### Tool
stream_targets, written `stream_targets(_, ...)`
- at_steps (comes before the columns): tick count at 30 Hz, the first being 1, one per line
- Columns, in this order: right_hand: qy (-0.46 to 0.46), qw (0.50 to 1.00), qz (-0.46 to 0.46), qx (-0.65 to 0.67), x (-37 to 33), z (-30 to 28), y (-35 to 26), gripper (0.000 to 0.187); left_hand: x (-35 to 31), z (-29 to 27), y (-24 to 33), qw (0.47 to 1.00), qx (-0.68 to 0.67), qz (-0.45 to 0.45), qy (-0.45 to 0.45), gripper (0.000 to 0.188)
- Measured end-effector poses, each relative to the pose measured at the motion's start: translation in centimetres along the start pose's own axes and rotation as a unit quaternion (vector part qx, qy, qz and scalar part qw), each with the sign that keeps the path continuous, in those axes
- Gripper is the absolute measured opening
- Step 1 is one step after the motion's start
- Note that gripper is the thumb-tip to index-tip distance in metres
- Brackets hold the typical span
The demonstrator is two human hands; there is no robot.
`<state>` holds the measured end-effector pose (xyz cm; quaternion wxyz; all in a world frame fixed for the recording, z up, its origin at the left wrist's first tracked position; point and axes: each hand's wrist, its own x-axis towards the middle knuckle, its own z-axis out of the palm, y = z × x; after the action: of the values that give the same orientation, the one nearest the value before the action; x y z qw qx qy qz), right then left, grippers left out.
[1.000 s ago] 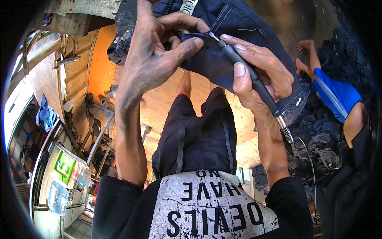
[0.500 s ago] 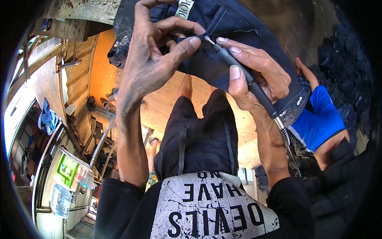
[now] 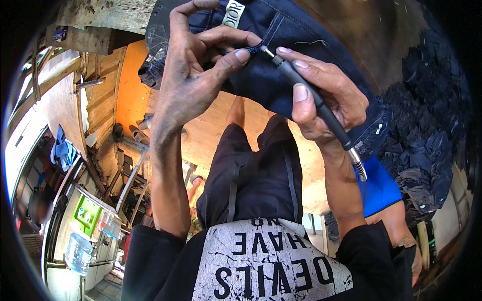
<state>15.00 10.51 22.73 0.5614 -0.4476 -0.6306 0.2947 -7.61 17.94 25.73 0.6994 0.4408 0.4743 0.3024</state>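
Observation:
A dark blue denim garment (image 3: 301, 32) with stitched seams and a pale label (image 3: 234, 15) lies across the top of the head view. My left hand (image 3: 188, 75) pinches a folded, seamed edge of it between thumb and index finger. In my right hand (image 3: 334, 93) is a black rotary tool handpiece (image 3: 335, 125), held like a pen, with a ribbed metal end on its cable side. Its small pale tip meets the denim, or is very close to it, just beside my left fingertips. A loose thread (image 3: 314, 41) curls on the cloth right of the tip.
Dark cloth pieces (image 3: 427, 130) are heaped at the right. Beside that heap is another person in blue shorts (image 3: 379, 185). A clear water jug (image 3: 78, 253) and a green tray (image 3: 85, 215) stand at the lower left. Wooden flooring (image 3: 201, 133) shows below the garment.
The other person at the right has shifted downward in view, uncovering more of the cloth heap. My hands and the handpiece tip have barely moved along the seam.

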Motion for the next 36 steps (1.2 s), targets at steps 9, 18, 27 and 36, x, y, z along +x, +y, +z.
stream_targets(9,-0.007,1.000,-0.002,-0.029,0.17,0.03,-0.09,0.025,0.04,-0.08,-0.29,1.000,0.009,0.014,0.009,0.077)
stream_targets(18,-0.003,1.000,0.016,-0.017,-0.04,0.00,0.02,0.026,-0.16,0.24,0.28,0.995,0.086,0.043,0.015,0.081)
stream_targets(27,0.010,1.000,0.011,-0.020,0.02,0.02,0.29,0.025,-0.07,-0.03,0.19,0.995,0.096,0.038,-0.008,0.078)
stream_targets(36,0.030,0.998,0.042,-0.038,-0.04,0.12,0.07,0.025,-0.21,-0.13,0.16,0.996,0.079,0.026,-0.010,0.078)
